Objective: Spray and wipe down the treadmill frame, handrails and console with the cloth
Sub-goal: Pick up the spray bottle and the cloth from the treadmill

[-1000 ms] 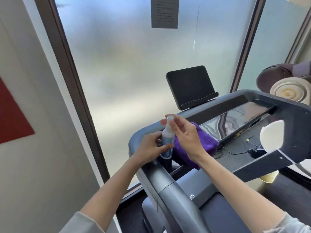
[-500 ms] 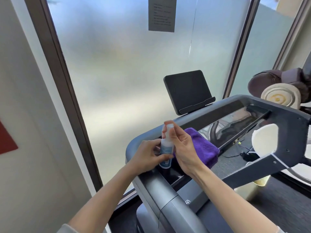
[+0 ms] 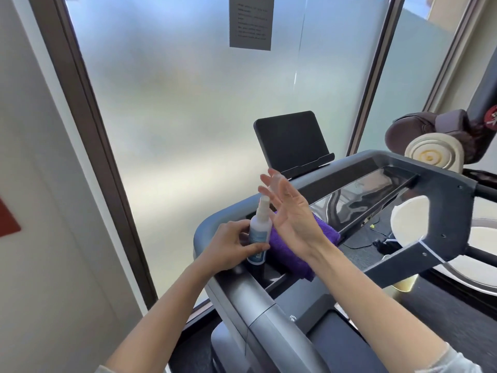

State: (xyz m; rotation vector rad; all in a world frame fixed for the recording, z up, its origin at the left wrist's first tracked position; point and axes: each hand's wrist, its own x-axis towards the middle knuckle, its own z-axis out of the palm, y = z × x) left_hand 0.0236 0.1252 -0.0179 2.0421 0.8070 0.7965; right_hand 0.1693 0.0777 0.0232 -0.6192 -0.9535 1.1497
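Observation:
A small white spray bottle (image 3: 258, 232) stands upright at the left end of the treadmill console (image 3: 357, 195), its nozzle bare. My left hand (image 3: 231, 246) grips the bottle's body. Just above and to the right of the nozzle, my right hand (image 3: 290, 214) is raised with its fingers spread. A clear cap (image 3: 277, 181), blurred, is pinched at its fingertips. The folded purple cloth (image 3: 293, 251) lies on the console behind my right hand, partly hidden by it. The grey left handrail (image 3: 271, 316) runs down toward me.
A black tablet holder (image 3: 291, 142) stands at the console's far edge. Frosted glass with a dark frame (image 3: 88, 125) fills the wall ahead, a paper notice (image 3: 251, 21) stuck on it. A white disc (image 3: 408, 222) and a brown massage chair (image 3: 430, 133) are at the right.
My right hand has lifted off the top of the bottle, taking the clear cap with it, so the nozzle is bare. My left hand still grips the bottle.

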